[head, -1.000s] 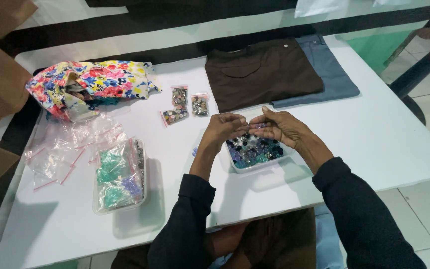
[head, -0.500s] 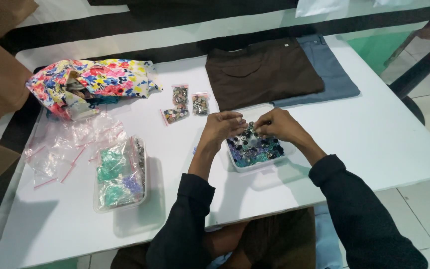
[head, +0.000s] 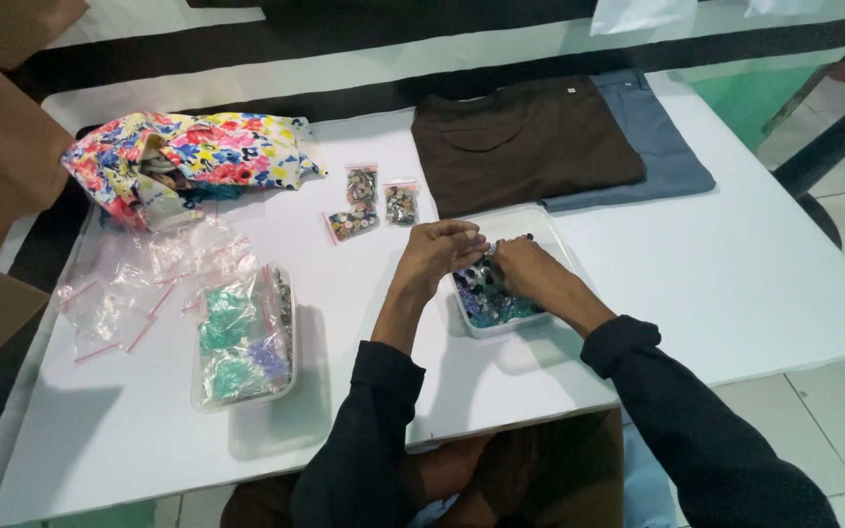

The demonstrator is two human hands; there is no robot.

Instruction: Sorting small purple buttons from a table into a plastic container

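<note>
Both hands are down in a clear plastic tub [head: 559, 252] of mixed buttons [head: 494, 305], blue, purple and dark. My left hand [head: 439, 252] rests on the tub's left rim with its fingers curled into the buttons. My right hand [head: 525, 270] lies over the middle of the tub, fingertips meeting the left hand's. What the fingers pinch is too small to tell. Three small zip bags of buttons [head: 372, 203] lie on the white table [head: 735, 274] just beyond my left hand.
A second clear tub [head: 244, 337] with filled bags sits at the left. Empty zip bags [head: 144, 279] are scattered beside it. A flowered cloth bag [head: 188, 161] lies at far left. Folded brown [head: 520, 142] and grey-blue [head: 667, 147] garments lie at the back.
Both hands have dropped from above the tub into the buttons and moved slightly back. The view has shifted a little.
</note>
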